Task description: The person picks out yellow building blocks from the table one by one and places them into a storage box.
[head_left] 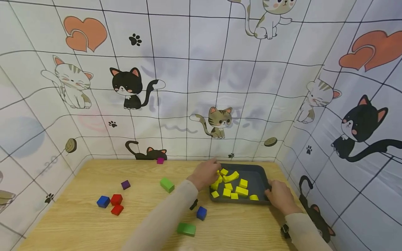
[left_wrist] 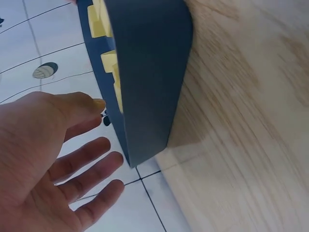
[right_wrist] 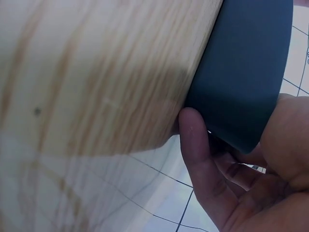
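A dark grey tray (head_left: 259, 179) lies on the right of the table, with several yellow blocks (head_left: 242, 191) mostly in its left and front parts. My left hand (head_left: 204, 173) is at the tray's far left corner. In the left wrist view that hand (left_wrist: 58, 159) has its fingers loosely spread, and the thumb reaches to the rim of the tray (left_wrist: 152, 72). My right hand (head_left: 281, 197) holds the tray's right side. The right wrist view shows this hand (right_wrist: 241, 183) with its fingers around the corner of the tray (right_wrist: 241, 72), one fingertip low on the wall.
Left of the tray, the wooden table (head_left: 141, 223) bears a light green block (head_left: 167, 185), a green block (head_left: 186, 229), blue blocks (head_left: 201, 213) (head_left: 103, 201), red blocks (head_left: 116, 199), a purple block (head_left: 125, 184) and a magenta block (head_left: 160, 160). Cat-print cloth (head_left: 172, 76) stands behind and beside it.
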A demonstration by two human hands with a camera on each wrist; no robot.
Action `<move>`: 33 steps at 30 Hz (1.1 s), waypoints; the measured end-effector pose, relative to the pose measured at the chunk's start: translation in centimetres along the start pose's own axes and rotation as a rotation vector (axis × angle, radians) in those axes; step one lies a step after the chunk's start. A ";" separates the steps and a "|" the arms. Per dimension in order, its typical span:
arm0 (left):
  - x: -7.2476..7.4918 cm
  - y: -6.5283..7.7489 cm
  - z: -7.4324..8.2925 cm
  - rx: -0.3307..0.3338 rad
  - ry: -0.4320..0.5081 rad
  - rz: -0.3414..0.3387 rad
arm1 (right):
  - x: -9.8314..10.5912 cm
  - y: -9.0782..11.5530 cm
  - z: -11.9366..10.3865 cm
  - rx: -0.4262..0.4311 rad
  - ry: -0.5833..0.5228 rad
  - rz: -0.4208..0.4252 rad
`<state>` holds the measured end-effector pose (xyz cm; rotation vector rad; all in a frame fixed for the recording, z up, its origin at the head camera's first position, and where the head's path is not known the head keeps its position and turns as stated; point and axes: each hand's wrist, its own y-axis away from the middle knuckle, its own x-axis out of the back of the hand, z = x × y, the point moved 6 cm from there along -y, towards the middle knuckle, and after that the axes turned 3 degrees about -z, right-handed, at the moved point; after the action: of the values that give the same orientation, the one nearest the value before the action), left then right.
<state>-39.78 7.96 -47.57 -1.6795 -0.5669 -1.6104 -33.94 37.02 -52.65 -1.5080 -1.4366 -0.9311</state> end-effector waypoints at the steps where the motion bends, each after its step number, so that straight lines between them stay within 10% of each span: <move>1: 0.1 0.4 -0.2 0.000 0.007 0.005 | 0.0 0.0 0.0 -0.001 -0.003 -0.005; 20: 2.8 11.1 -4.5 0.043 0.105 0.107 | 0.2 0.3 0.0 -0.006 0.025 -0.015; 33: 3.6 20.6 -9.8 0.232 0.114 0.147 | 0.0 0.2 0.8 0.017 -0.018 -0.002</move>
<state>-30.45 -13.18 -48.69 -1.4158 -0.5377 -1.4649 -33.79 37.75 -52.92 -1.5061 -1.4553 -0.9063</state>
